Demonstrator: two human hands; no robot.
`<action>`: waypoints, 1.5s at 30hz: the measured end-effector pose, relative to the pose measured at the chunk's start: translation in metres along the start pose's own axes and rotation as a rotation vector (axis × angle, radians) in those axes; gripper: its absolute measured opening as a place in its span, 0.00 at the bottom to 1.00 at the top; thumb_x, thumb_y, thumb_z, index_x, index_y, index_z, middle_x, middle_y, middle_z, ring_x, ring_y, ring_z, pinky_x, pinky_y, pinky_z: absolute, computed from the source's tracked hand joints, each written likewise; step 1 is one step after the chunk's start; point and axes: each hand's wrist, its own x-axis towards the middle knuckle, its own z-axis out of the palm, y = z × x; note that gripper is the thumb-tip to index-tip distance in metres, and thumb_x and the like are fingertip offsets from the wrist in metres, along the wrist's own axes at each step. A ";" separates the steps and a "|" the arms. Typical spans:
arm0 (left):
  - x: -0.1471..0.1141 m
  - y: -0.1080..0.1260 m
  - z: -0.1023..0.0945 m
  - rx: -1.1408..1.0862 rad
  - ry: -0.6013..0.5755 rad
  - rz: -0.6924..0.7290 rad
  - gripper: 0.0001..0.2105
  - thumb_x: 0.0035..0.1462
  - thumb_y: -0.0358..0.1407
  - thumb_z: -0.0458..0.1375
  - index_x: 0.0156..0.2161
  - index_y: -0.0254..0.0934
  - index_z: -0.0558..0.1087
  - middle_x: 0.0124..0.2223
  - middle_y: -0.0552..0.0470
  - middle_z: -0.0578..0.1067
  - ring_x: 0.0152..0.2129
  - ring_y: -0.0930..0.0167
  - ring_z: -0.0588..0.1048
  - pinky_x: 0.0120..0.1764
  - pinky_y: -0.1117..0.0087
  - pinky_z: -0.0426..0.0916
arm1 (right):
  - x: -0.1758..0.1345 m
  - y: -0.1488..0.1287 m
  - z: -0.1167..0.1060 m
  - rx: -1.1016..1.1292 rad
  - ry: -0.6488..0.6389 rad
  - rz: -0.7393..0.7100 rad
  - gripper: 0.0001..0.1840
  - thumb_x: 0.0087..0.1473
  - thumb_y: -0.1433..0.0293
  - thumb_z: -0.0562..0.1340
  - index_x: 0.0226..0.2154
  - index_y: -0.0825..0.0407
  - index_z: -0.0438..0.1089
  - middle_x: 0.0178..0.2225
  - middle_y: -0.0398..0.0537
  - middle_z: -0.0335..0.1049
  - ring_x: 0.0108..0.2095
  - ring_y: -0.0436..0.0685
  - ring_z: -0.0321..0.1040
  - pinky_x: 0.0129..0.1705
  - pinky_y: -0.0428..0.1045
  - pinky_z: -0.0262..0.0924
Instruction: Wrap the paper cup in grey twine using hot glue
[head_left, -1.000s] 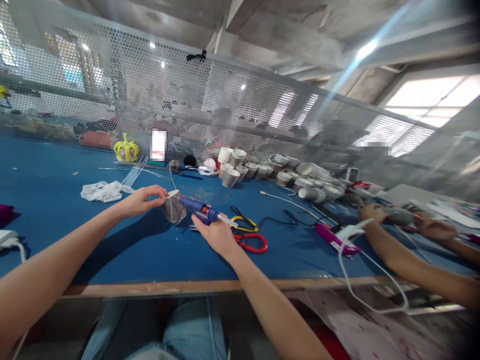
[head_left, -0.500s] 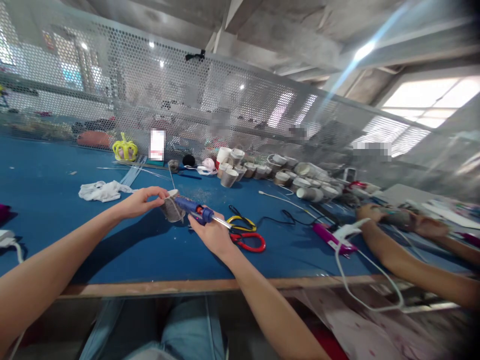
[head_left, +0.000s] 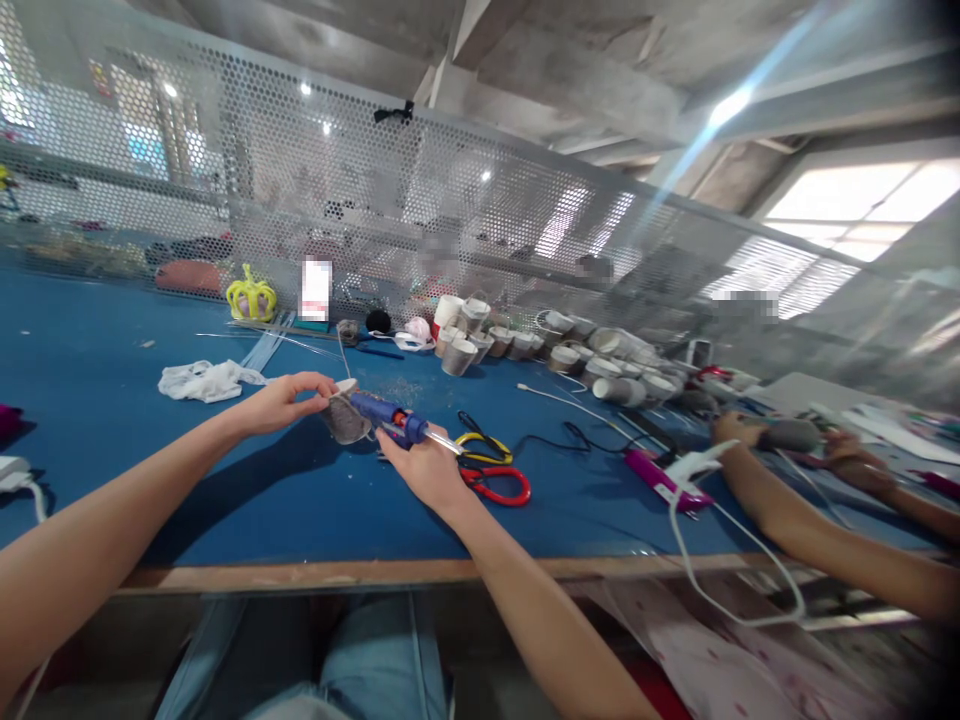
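Observation:
My left hand is closed on the rim of a small cup, grey on the outside with a pale rim, tilted above the table. A grey yarn strand runs from the cup back to a small yarn ball. In my right hand is a blue hot glue gun, its front end against or very close to the cup's side. A clear glue stick juts from the gun's rear. Just right of that hand lie yellow-and-black-handled scissors and red-handled scissors.
Several grey and white cups stand along the mesh partition. A white cloth lies at the left. At the right are a purple device, a white cable and a co-worker's arms.
My hands, the cup and the glue gun stay nearly in place; the cup appears slightly turned. At the right, the co-worker's hands and the grey item between them have shifted.

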 end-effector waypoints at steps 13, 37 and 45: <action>0.001 0.000 -0.001 0.015 -0.015 0.022 0.10 0.52 0.39 0.47 0.30 0.35 0.65 0.41 0.45 0.70 0.45 0.66 0.66 0.49 0.61 0.57 | 0.000 -0.001 0.001 -0.004 0.029 -0.003 0.07 0.45 0.67 0.58 0.24 0.53 0.67 0.22 0.47 0.69 0.25 0.54 0.67 0.28 0.46 0.59; 0.001 -0.005 -0.004 0.021 -0.048 0.014 0.09 0.53 0.40 0.47 0.31 0.35 0.64 0.43 0.45 0.70 0.46 0.67 0.65 0.49 0.62 0.57 | 0.004 0.000 -0.010 -0.140 -0.022 -0.047 0.11 0.48 0.67 0.55 0.26 0.55 0.71 0.23 0.49 0.70 0.24 0.52 0.67 0.26 0.44 0.58; 0.000 -0.002 -0.006 0.061 -0.069 0.006 0.10 0.53 0.40 0.46 0.31 0.36 0.65 0.44 0.47 0.70 0.46 0.67 0.65 0.48 0.66 0.59 | 0.004 0.010 -0.003 -0.132 0.011 -0.035 0.12 0.48 0.66 0.55 0.26 0.55 0.71 0.23 0.50 0.70 0.24 0.53 0.67 0.26 0.45 0.58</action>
